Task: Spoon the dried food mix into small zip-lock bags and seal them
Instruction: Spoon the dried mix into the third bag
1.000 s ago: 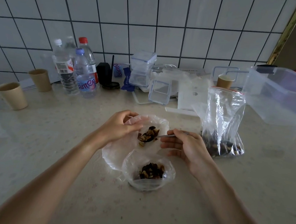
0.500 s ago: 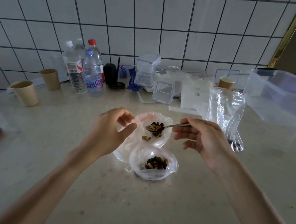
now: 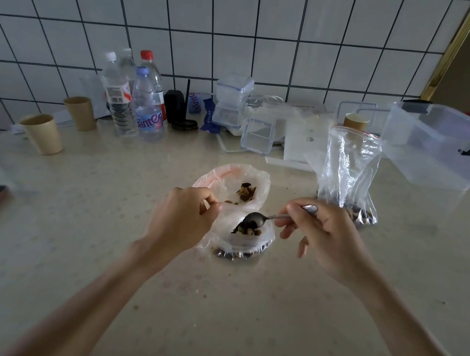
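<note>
The left hand (image 3: 183, 219) pinches the rim of a small bag (image 3: 245, 239) on the tabletop (image 3: 210, 309) — right-hand (image 3: 327, 240) fingers grip a spoon (image 3: 255, 219), its bowl dipped into the dried mix (image 3: 246, 230) between both hands.

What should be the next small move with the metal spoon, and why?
Probably tip the small metal spoon so its load drops into the near clear plastic bag. The right hand holds the spoon with its bowl, carrying dark dried mix, low in that bag's mouth, and the left hand pinches the bag's rim open. The bag is not sealed yet.
</note>
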Tool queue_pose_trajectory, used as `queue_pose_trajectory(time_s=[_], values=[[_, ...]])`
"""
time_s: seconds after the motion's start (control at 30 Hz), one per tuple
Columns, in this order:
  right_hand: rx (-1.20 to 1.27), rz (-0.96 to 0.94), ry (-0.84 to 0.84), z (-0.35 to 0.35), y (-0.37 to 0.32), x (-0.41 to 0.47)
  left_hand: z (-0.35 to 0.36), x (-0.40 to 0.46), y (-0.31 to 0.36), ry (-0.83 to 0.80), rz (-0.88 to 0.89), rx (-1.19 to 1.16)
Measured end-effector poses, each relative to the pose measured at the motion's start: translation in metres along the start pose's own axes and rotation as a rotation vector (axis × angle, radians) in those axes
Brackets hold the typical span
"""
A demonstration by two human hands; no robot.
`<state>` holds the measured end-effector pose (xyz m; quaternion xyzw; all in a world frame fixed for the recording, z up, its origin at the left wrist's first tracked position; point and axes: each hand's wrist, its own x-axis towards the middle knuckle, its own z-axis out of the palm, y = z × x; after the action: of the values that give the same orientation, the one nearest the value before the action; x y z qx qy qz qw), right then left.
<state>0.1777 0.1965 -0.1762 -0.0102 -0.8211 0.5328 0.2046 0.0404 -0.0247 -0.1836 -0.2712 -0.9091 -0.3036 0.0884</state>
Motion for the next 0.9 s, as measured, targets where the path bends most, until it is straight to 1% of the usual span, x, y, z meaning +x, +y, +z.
queue_pose_trajectory(time_s=[0.13, 0.17, 0.2, 0.23, 0.3, 0.37, 0.43, 0.5, 0.57, 0.6, 0.63, 0.7, 0.8, 0.87, 0.9], values=[[-0.437, -0.298, -0.087, -0.006, 0.001, -0.006, 0.004, 0.001, -0.004, 0.052, -0.015, 0.051], [-0.490, -0.339, -0.089, -0.007, 0.001, -0.006, 0.005, 0.000, -0.004, 0.056, -0.017, 0.056], [-0.483, -0.349, -0.083, -0.008, 0.001, -0.006, 0.006, -0.001, -0.005, 0.058, -0.015, 0.060], [-0.417, -0.325, -0.070, -0.008, 0.002, -0.006, 0.007, -0.002, -0.006, 0.059, -0.009, 0.064], [-0.195, -0.210, -0.036, -0.007, 0.002, -0.003, 0.005, -0.003, -0.006, 0.056, 0.008, 0.056], [-0.008, -0.108, 0.025, -0.004, 0.003, 0.003, 0.001, -0.002, -0.007, 0.042, 0.012, 0.002], [0.123, -0.039, 0.085, -0.002, 0.003, 0.011, -0.005, 0.002, -0.007, 0.044, -0.011, -0.078], [0.234, 0.037, 0.124, 0.001, 0.004, 0.020, -0.009, 0.008, -0.008, 0.123, -0.022, -0.102], [0.314, 0.117, 0.150, 0.004, 0.004, 0.029, -0.011, 0.016, -0.012, 0.252, -0.013, -0.067], [0.340, 0.152, 0.155, 0.007, 0.004, 0.033, -0.010, 0.020, -0.015, 0.292, -0.024, -0.054], [0.359, 0.184, 0.156, 0.009, 0.004, 0.037, -0.008, 0.024, -0.018, 0.291, -0.052, -0.042], [0.387, 0.238, 0.148, 0.015, 0.005, 0.045, -0.003, 0.033, -0.026, 0.168, -0.153, -0.016], [0.449, 0.305, 0.139, 0.022, 0.008, 0.056, 0.008, 0.043, -0.031, -0.051, -0.280, -0.064], [0.495, 0.347, 0.144, 0.026, 0.012, 0.060, 0.016, 0.045, -0.032, -0.114, -0.292, -0.062], [0.507, 0.364, 0.147, 0.028, 0.016, 0.060, 0.019, 0.046, -0.032, -0.118, -0.280, -0.046]])
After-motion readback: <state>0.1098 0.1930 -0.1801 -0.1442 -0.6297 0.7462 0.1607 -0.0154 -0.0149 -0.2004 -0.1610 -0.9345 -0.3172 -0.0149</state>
